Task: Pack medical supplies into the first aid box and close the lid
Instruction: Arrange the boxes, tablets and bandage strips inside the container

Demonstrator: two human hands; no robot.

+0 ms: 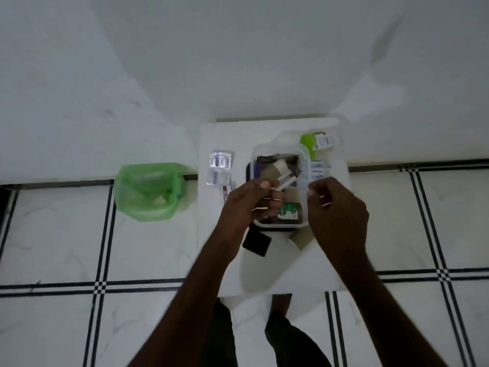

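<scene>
The first aid box (304, 154), a clear plastic tub, stands open on a small white table (264, 271). It holds dark packets, a green-and-white packet (289, 210) and other supplies. My left hand (248, 205) is over the box's near left corner, pinching one end of a white-and-brown tube (284, 179) that lies tilted across the contents. My right hand (337, 207) has its fingers curled, with the fingertips at the box's right wall; I cannot tell whether it grips anything. The green translucent lid (148, 192) lies off the table to the left.
Silver blister packs (219, 168) and a small brown sachet (225, 194) lie left of the box. A green bottle (308, 141) lies behind it, blue-white packets (317, 169) to its right, a black flat item (257, 243) in front. Tiled floor surrounds the table.
</scene>
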